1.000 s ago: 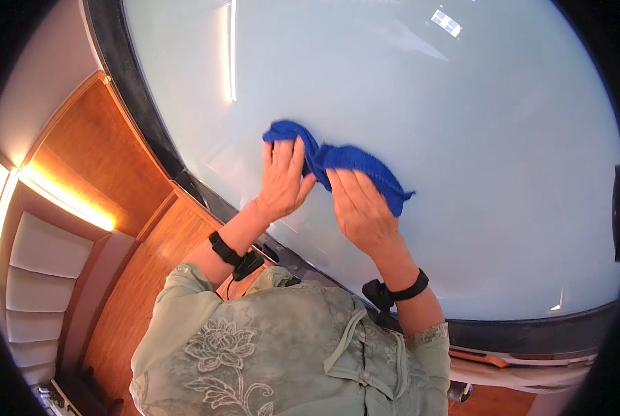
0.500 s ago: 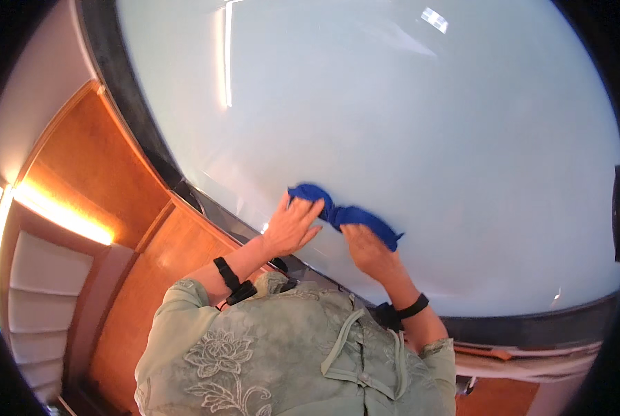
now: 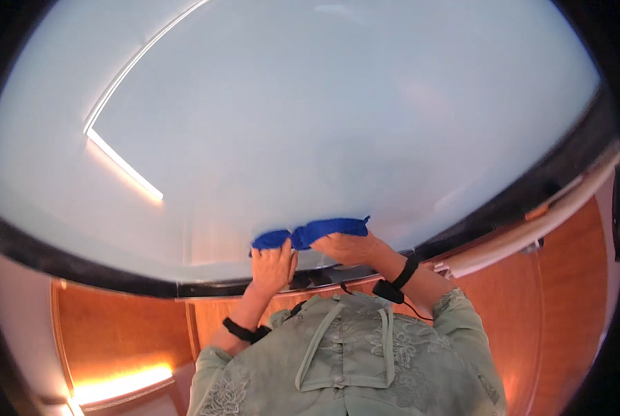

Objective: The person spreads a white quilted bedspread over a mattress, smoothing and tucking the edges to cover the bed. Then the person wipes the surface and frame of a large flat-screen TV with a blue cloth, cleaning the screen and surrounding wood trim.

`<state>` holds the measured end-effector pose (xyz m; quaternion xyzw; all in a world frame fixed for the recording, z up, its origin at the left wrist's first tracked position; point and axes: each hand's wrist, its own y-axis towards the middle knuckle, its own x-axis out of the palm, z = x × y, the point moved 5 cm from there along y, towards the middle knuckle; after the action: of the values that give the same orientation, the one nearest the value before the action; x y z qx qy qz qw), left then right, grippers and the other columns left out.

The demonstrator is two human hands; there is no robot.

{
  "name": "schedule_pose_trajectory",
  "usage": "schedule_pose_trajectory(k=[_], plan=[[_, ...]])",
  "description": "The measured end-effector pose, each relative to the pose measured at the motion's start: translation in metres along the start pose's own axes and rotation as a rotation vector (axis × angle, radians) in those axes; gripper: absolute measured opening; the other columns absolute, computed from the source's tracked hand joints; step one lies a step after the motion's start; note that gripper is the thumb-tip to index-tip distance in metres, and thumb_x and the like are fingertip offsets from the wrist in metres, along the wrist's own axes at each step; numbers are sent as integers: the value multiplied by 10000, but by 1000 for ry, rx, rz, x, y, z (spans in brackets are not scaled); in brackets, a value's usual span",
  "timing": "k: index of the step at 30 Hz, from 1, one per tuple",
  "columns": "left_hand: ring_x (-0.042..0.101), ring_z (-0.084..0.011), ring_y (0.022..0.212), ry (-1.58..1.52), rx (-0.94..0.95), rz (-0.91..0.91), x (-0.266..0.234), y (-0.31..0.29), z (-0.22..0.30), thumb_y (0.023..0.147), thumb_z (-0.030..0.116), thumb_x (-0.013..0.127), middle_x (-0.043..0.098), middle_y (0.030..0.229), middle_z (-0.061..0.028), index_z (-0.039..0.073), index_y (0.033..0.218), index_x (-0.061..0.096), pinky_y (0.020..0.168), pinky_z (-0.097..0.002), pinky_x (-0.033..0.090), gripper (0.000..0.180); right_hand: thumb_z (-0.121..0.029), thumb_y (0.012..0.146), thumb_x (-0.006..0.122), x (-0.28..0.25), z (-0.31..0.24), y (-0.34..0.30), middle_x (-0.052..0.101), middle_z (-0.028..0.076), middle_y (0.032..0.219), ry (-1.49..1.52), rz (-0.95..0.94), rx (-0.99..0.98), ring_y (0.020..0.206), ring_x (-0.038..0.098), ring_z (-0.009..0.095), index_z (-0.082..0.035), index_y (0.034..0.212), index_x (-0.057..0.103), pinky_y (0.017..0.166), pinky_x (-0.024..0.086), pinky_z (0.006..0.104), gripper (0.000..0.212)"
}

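Note:
A blue cloth [image 3: 332, 226], bunched and pinched narrow in the middle, lies against a large, glossy pale glass-like surface [image 3: 282, 132] close to its near edge. My left hand [image 3: 272, 267] grips the cloth's left part, fingers pressed over its near side. On the longer right part, my right hand [image 3: 346, 248] is closed around the near edge, its fingertips partly hidden by the cloth. Both hands are side by side, a small gap between them. Black straps with small dark boxes circle both wrists.
A dark border [image 3: 220, 288] edges the pale surface. A bright light strip [image 3: 126, 165] is reflected on the left. Beyond the edge are wood panels [image 3: 123, 326] with a glowing strip [image 3: 123, 383], and a whitish ledge [image 3: 490, 256] at right.
My view has turned, so the near edge now runs across below my hands. Both hands, still on the cloth, appear closer to that edge and further left in view.

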<state>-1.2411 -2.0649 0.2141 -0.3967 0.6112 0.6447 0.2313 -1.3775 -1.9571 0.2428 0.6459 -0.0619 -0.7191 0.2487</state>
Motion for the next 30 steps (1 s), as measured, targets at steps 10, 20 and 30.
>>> schedule_pose_trajectory(k=[10,20,30], plan=[[368,-424,1210,66,241,106,-58,105,57,818,325,638,407,1302,-262,-88,1301,420,989,-569,215,671,-175,728,619,-88,26,-31,561,-52,1019,-373,824,310,875,481,156,-202,1040,662,794,402,246,316],[420,-380,1199,179,613,-217,22,78,117,812,351,629,447,1322,-225,-53,1335,430,1008,-528,255,690,-208,755,591,14,15,-131,504,-27,940,-191,619,593,945,456,195,-179,1008,666,683,445,341,264],[399,-363,1226,76,631,-81,-31,190,210,824,263,624,434,1325,-217,-43,1386,371,1037,-523,231,687,-129,711,623,-99,93,-169,471,118,1083,-178,970,950,1009,430,330,-82,1326,510,872,353,462,627]])
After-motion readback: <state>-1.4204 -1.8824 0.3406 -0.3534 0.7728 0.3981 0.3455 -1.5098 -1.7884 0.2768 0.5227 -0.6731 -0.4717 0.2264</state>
